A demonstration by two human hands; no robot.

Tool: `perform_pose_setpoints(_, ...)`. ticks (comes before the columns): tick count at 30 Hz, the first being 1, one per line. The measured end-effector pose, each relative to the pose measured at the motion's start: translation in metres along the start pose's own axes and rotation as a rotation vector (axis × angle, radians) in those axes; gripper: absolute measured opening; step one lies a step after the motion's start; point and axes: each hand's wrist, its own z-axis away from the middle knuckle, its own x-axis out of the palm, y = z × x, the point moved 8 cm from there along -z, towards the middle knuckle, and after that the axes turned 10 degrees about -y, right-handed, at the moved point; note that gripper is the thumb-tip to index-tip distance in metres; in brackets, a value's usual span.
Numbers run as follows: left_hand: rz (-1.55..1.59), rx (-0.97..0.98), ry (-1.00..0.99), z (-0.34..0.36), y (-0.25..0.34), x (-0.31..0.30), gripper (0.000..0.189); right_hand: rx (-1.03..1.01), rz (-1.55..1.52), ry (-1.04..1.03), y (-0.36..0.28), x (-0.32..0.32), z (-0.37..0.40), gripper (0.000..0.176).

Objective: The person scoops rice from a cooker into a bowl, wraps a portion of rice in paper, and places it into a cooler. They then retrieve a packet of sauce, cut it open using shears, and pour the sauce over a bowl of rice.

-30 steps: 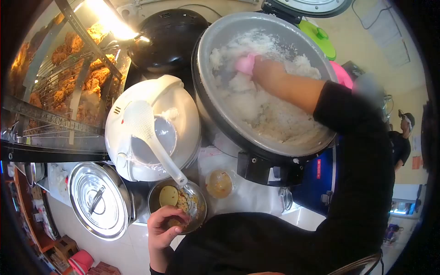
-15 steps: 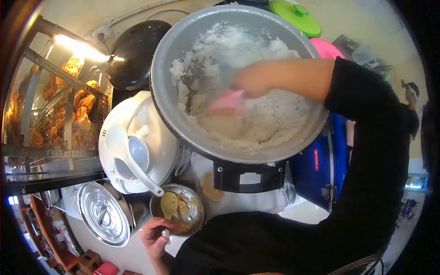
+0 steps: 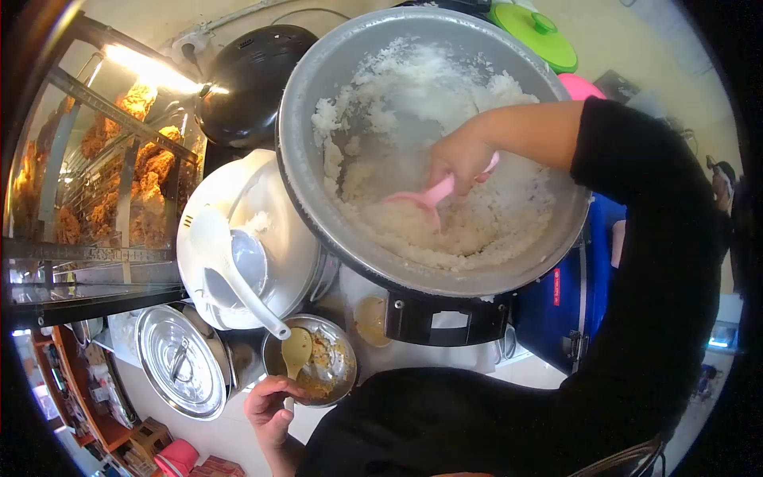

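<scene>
Inside the large grey rice pot [image 3: 299,103], my right hand [image 3: 463,157] grips a pink rice paddle [image 3: 421,199]. The paddle's blade is partly sunk in the white rice [image 3: 477,226], and steam hazes the view around it. Low in the view, my left hand [image 3: 273,407] has its fingers curved and its thumb apart, with the fingertips right at the rim of a metal bowl [image 3: 350,374]. A pale yellow spoon [image 3: 296,347] rests in that bowl among food bits, its handle end near my fingers.
Left of the pot, a white paddle [image 3: 242,290] lies across a white lidded container [image 3: 195,238]. A lidded steel pot [image 3: 179,362] stands below it. Fried chicken sits in a lit glass case [image 3: 119,171] at far left. A blue box [image 3: 544,310] stands right of the pot.
My right hand has moved slightly right with the pink paddle, whose outline is now sharper. The whole view has shifted slightly; my left hand stays by the bowl.
</scene>
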Motion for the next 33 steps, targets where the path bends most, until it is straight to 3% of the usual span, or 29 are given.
perform_pose_setpoints(9, 0.029, 0.035, -0.011, 0.011, 0.012, 0.001, 0.041, -0.073, -0.248, 0.160, 0.014, 0.001, 0.047, 0.050)
perform_pose_setpoints(15, 0.057, 0.066, -0.012, 0.036, 0.020, 0.001, 0.040, -0.196, -0.372, 0.348, 0.008, 0.014, 0.102, 0.030)
perform_pose_setpoints(20, 0.055, 0.123, -0.022, 0.056, 0.030, 0.003, 0.039, -0.190, -0.359, 0.543, -0.002, 0.026, 0.146, 0.027)
perform_pose_setpoints(27, 0.051, 0.221, -0.026, 0.100, 0.038, -0.005, 0.038, -0.194, -0.197, 0.564, -0.115, 0.076, 0.181, 0.032)
perform_pose_setpoints(30, 0.020, 0.277, -0.060, 0.119, 0.043, -0.013, 0.039, -0.278, -0.223, 0.449, -0.163, 0.106, 0.149, 0.039)
perform_pose_setpoints(33, 0.020, 0.279, -0.029, 0.144, 0.040, -0.027, 0.039, -0.226, -0.260, 0.361, -0.206, 0.138, 0.103, 0.040)
